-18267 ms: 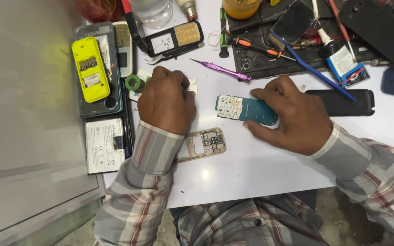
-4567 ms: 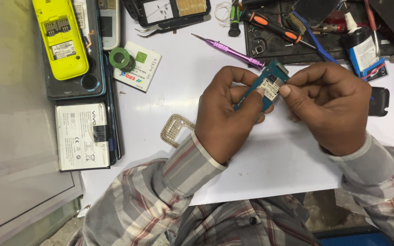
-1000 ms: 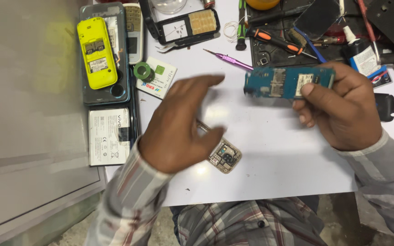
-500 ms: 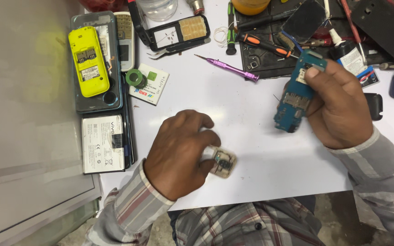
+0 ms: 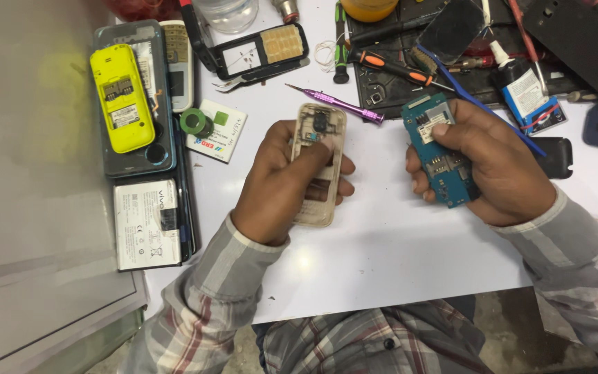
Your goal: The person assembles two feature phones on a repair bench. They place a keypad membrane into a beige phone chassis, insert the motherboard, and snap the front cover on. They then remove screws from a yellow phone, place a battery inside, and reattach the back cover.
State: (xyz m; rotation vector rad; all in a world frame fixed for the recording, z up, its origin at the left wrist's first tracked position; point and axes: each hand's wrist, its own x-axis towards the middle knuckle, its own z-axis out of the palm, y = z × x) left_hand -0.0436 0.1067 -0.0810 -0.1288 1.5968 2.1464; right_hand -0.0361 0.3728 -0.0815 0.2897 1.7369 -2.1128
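The beige phone housing (image 5: 318,165) is in the left hand (image 5: 282,181), which grasps it with the inner side up, above the white table (image 5: 396,249). Just to the right of it, the right hand (image 5: 489,170) grips a blue circuit board (image 5: 437,149), thumb pressed on its top part. Between the two hands and a little farther away lies a purple screwdriver (image 5: 337,104). Well to the left of the left hand rest a yellow phone back (image 5: 121,97) and a white battery (image 5: 147,223).
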